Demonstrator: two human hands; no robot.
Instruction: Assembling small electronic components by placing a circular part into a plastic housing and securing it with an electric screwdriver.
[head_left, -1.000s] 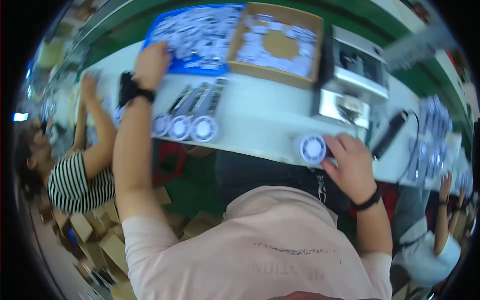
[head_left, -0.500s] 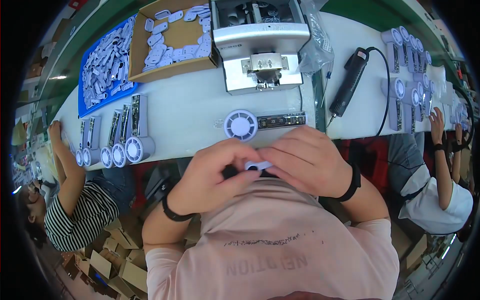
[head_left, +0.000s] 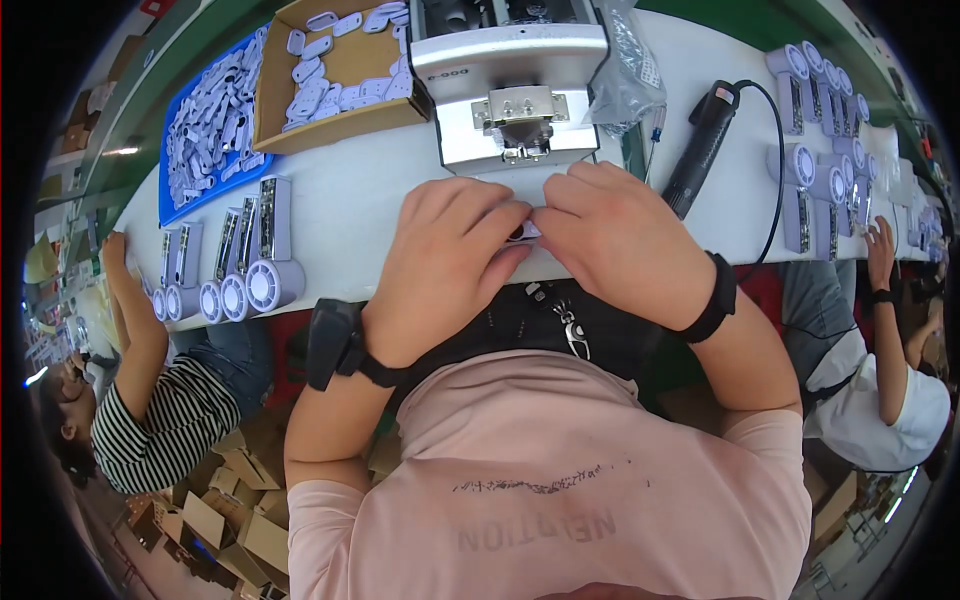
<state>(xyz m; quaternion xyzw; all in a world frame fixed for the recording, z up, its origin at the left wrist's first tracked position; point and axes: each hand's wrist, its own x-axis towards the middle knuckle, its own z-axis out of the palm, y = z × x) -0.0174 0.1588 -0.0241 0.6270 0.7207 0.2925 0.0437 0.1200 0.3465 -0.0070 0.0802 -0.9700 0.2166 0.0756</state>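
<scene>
Both hands come together over the near side of a white surface [head_left: 350, 195], the left hand [head_left: 440, 262] and right hand [head_left: 622, 235] pinching a small pale part [head_left: 531, 232] between their fingertips, just near of a silver machine [head_left: 510, 58]. Much of the part is hidden by the fingers. The step in hand appears to be close fitting or adjusting work, and the next move seems to call for a steady grip and careful alignment by both thumbs. To the left stand round-headed lavender units [head_left: 268, 285] with dark strips along their handles; beyond them sit a heaped blue tray [head_left: 190, 212] and a cardboard box [head_left: 342, 128] of pale covers. A black handheld tool [head_left: 702, 142] lies to the right, apart from the hands.
</scene>
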